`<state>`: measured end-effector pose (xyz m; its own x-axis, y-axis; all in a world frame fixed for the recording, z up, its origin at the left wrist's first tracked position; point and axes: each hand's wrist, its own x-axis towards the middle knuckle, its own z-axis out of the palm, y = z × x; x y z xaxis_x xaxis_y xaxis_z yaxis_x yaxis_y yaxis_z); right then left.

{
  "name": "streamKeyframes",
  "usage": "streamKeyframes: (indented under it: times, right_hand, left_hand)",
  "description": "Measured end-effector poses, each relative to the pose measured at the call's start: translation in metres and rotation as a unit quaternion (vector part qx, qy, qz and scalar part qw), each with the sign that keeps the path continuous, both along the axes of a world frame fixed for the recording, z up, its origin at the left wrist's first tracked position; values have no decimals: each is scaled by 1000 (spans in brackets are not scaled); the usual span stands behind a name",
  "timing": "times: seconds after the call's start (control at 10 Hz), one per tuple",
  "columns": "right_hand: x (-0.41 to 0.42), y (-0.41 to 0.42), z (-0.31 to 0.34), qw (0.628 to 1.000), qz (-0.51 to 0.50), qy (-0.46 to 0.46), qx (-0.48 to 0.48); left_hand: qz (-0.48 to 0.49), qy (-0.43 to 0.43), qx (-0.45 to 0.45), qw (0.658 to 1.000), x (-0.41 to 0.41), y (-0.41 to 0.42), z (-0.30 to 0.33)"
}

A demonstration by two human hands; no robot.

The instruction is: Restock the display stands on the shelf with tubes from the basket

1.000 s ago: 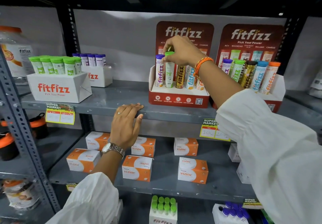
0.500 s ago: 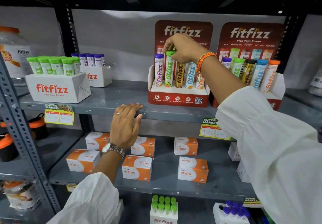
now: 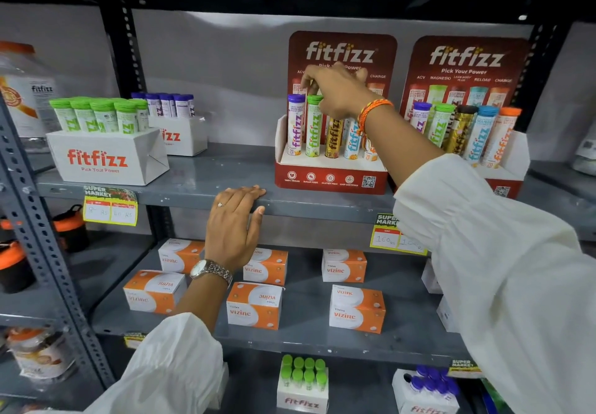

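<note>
The left red fitfizz display stand (image 3: pixel 329 180) holds a row of upright tubes: a purple-capped tube (image 3: pixel 295 126), a green-capped tube (image 3: pixel 313 130), then gold, blue and orange ones partly hidden by my wrist. My right hand (image 3: pixel 338 91) hovers over the purple and green caps, fingers apart and pointing down, holding nothing. Whether a fingertip touches the green cap is unclear. My left hand (image 3: pixel 232 223) lies flat on the front edge of the grey shelf (image 3: pixel 200 184), open. The right display stand (image 3: pixel 512 168) is full of tubes. No basket is in view.
Two white fitfizz boxes stand at the shelf's left, one with green-capped tubes (image 3: pixel 96 117) and one with purple-capped tubes (image 3: pixel 167 104). Orange vizinc cartons (image 3: pixel 254 305) lie on the shelf below. More tube boxes (image 3: pixel 303 381) sit on the bottom shelf. A steel upright (image 3: pixel 38 226) runs at left.
My right hand pushed the green-capped tube down upright into the left stand, then let go and lifted with fingers spread. My left hand stayed on the shelf edge.
</note>
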<state>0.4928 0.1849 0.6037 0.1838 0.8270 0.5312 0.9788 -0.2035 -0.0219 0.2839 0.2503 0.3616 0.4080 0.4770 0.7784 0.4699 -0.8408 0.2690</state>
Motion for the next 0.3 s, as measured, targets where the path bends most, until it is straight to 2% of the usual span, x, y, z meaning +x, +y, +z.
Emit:
streamKeyframes:
  times: [0.1,0.2,0.3]
  right_hand:
    - [-3,-11,-1,999,13,39,10]
    - [-7,-41,-8,989,52,117,80]
    - [-12,-91,-31,952,97,193,216]
  left_hand:
    - [2,7,-8,1000,1,0,0]
    - [3,7,-10,1000,3,2,-1]
    - [9,-34,-35,999,5,-3,2]
